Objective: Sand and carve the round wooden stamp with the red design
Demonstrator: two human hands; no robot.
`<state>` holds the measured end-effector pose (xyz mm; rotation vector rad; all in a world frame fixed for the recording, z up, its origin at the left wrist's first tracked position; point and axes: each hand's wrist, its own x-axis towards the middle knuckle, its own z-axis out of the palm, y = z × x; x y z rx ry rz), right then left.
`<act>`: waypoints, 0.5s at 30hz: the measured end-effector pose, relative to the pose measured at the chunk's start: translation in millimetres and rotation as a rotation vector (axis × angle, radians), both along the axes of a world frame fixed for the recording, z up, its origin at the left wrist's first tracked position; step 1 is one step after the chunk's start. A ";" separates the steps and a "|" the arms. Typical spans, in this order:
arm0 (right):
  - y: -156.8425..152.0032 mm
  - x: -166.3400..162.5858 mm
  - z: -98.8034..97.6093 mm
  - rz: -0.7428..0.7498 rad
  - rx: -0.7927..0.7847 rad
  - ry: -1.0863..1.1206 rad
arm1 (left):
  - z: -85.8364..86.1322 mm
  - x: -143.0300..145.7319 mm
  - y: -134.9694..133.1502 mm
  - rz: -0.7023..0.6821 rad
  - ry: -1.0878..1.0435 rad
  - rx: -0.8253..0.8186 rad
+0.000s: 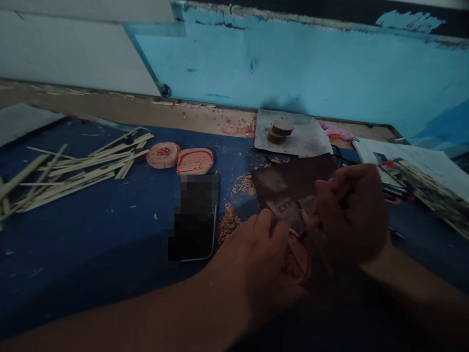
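Just between hands (252, 249) (348, 220) — red-marked piece (301, 259).

Wooden piece (302, 255), rounded, pale with red marking on rim and upper face, left part hidden, sits near side, right of middle. Thin tool (302, 236), dark tip at piece's far edge, slanted; most of it hidden, blurred.

The workpiece (301, 256) lies partly under the left hand (258, 249); a tool (305, 218) is in the right hand (346, 215). Left of the hands lie shavings (228, 224), then a phone (196, 225), farther left sticks (86, 166); two slices (163, 155) sit behind the phone. Beyond the hands lies a sheet (276, 178), behind it paper (311, 139) bearing stacked blocks (282, 128).
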<state>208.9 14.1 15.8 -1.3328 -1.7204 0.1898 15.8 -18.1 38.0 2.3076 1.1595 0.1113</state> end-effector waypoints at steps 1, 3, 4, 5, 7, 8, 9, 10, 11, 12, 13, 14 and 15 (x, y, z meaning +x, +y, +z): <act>-3.3 -1.6 1.6 -0.012 0.030 -0.046 | 0.1 0.1 -0.2 -0.004 -0.004 0.003; -10.2 -4.9 4.2 -0.058 0.079 -0.135 | 0.1 0.3 -0.8 -0.026 -0.020 0.038; -13.6 -6.6 5.2 -0.077 0.100 -0.173 | -0.1 0.4 -1.0 -0.036 -0.031 0.066; -16.8 -8.3 5.9 -0.091 0.116 -0.197 | -0.1 0.4 -1.3 -0.040 -0.041 0.092; -21.4 -11.6 6.7 -0.122 0.130 -0.216 | 0.0 0.3 -1.8 -0.045 -0.048 0.120; -22.4 -12.9 6.8 -0.134 0.137 -0.225 | 0.3 0.3 -1.9 -0.045 -0.044 0.120; -22.5 -13.8 6.7 -0.143 0.151 -0.236 | 0.7 0.2 -1.9 -0.042 -0.033 0.109; -21.9 -14.5 6.5 -0.160 0.170 -0.244 | 1.3 0.2 -1.8 -0.040 -0.018 0.096; -20.7 -14.7 6.1 -0.178 0.195 -0.252 | 1.8 0.2 -1.7 -0.041 -0.006 0.086; -19.3 -14.7 5.6 -0.182 0.222 -0.262 | 2.2 0.3 -1.5 -0.040 0.002 0.079; -18.0 -14.4 5.0 -0.184 0.245 -0.268 | 2.5 0.3 -1.3 -0.038 0.001 0.078; -17.1 -14.0 4.3 -0.197 0.260 -0.267 | 2.6 0.4 -1.1 -0.037 -0.006 0.081; -16.7 -13.6 3.5 -0.215 0.263 -0.264 | 2.5 0.4 -0.9 -0.035 -0.017 0.089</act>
